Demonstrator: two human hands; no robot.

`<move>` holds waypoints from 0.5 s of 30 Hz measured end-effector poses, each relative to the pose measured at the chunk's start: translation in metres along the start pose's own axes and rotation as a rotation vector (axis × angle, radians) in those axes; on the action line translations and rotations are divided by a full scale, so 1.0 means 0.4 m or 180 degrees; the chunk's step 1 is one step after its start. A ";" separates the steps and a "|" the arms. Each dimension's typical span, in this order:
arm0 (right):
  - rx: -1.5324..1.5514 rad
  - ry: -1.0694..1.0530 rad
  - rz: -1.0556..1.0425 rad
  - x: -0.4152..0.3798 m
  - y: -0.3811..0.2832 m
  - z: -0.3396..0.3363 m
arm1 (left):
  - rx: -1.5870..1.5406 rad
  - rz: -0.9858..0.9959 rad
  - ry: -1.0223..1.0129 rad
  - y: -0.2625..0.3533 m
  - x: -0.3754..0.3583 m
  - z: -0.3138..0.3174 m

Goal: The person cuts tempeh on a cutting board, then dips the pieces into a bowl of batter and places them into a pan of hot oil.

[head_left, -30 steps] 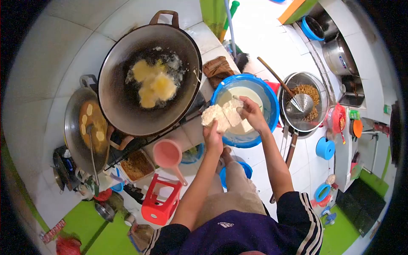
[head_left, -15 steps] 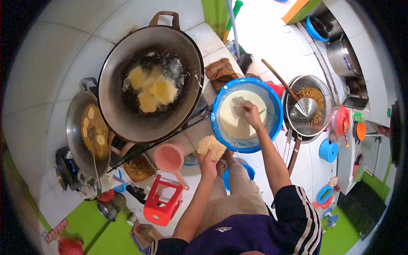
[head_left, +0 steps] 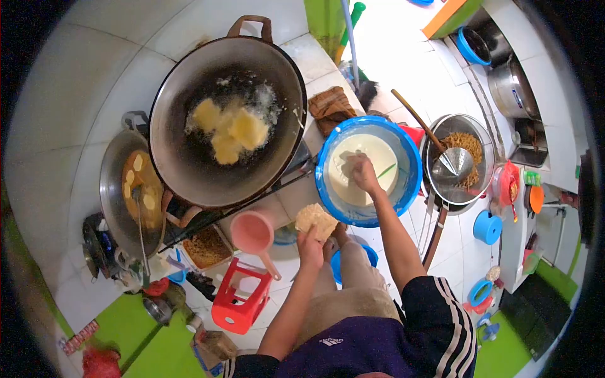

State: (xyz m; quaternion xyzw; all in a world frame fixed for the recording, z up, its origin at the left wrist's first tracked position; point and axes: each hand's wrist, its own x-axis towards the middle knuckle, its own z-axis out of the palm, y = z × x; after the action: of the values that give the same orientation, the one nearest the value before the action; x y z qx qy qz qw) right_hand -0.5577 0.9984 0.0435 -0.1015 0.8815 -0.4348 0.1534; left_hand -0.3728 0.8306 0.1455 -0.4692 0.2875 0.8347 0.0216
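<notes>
My left hand (head_left: 310,251) is closed around a small stack of pale, lumpy tempeh slices (head_left: 316,220), held up just left of the blue basin (head_left: 322,183). Creamy white batter (head_left: 378,151) fills the basin, and a thin green strip (head_left: 387,170) floats in it. My right hand (head_left: 363,173) reaches over the basin with its fingers drawn together at the batter. Whatever those fingertips grip is coated and hard to make out. Left of the basin, several battered yellow pieces (head_left: 246,128) fry in bubbling oil in a large wok (head_left: 183,151).
A second wok (head_left: 113,189) with pale pieces in brown liquid and a long ladle stands at left. A pink dipper (head_left: 252,232) and red stool (head_left: 242,296) are below. To the right, a strainer (head_left: 435,179) holds brown fried bits under a wooden-handled skimmer (head_left: 455,165).
My right hand has shifted slightly down and left over the batter, and the green strip shows more fully. The left hand keeps its hold on the tempeh slices. The view has moved a little.
</notes>
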 end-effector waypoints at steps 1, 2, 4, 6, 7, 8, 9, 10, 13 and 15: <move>0.0800 0.0028 0.0328 -0.012 -0.003 0.005 | 0.0014 0.0019 0.0001 0.002 -0.003 0.003; 0.1078 -0.0229 0.0514 -0.009 -0.002 0.003 | 0.0031 0.0040 0.0004 0.002 -0.008 0.005; 0.1638 -0.0748 0.0902 -0.008 0.007 0.000 | 0.0071 0.0014 -0.0025 -0.002 -0.007 -0.008; 0.1705 -0.0671 0.0884 -0.015 0.007 0.013 | 0.0108 -0.0079 -0.0102 -0.010 0.003 -0.030; 0.1628 -0.0618 0.0767 -0.015 0.007 0.016 | 0.0121 -0.0053 -0.0084 -0.013 0.004 -0.033; 0.1549 -0.0562 0.0652 -0.016 0.006 0.019 | 0.0133 -0.0029 -0.0065 -0.016 0.005 -0.035; 0.1360 -0.0494 0.0431 -0.016 0.011 0.021 | 0.0142 -0.0005 -0.0044 -0.016 0.002 -0.034; 0.1167 -0.0425 0.0207 -0.016 0.015 0.022 | 0.0170 0.0047 -0.0064 -0.015 0.003 -0.031; 0.0338 -0.0084 -0.0150 -0.031 -0.029 -0.014 | 0.0192 0.0121 -0.0156 -0.011 0.003 -0.017; 0.0245 -0.0147 -0.0064 -0.021 -0.012 -0.016 | 0.0157 0.0078 -0.0239 -0.006 0.001 -0.010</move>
State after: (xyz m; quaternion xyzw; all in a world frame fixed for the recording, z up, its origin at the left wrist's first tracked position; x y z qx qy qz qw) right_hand -0.5519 1.0031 0.0525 -0.1144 0.8593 -0.4674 0.1731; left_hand -0.3689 0.8305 0.1425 -0.4332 0.3127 0.8446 0.0338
